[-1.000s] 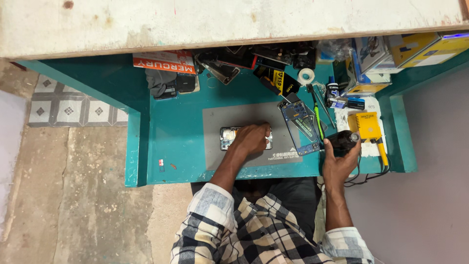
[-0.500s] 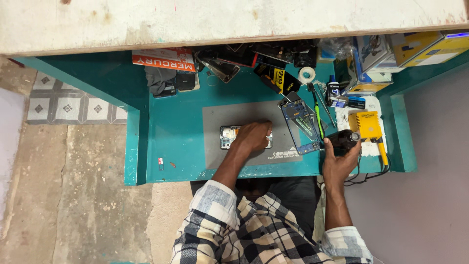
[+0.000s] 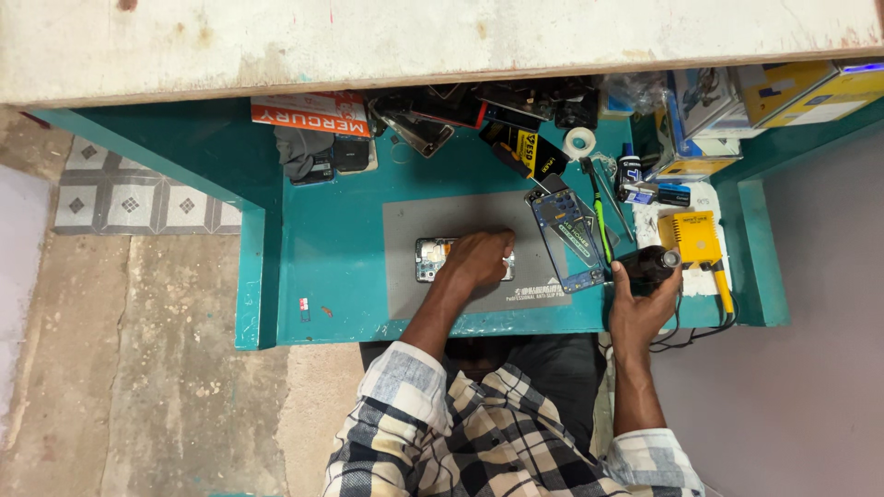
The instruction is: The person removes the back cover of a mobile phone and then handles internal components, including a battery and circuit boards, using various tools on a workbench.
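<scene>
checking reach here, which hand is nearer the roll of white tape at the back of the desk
Right. The right hand grips a black tool below and right of the tape roll. The left hand rests on the opened phone, farther left.

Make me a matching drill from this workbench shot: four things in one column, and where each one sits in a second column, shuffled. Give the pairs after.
Things
1. opened phone
2. black cylindrical tool
3. roll of white tape
4. yellow device

Places
A. on the white cloth at the right end of the bench
B. gripped in the right hand
C. at the back of the bench, among the clutter
D. on the grey mat, under the left hand

Pairs: 1-D, 2-B, 3-C, 4-A
</scene>
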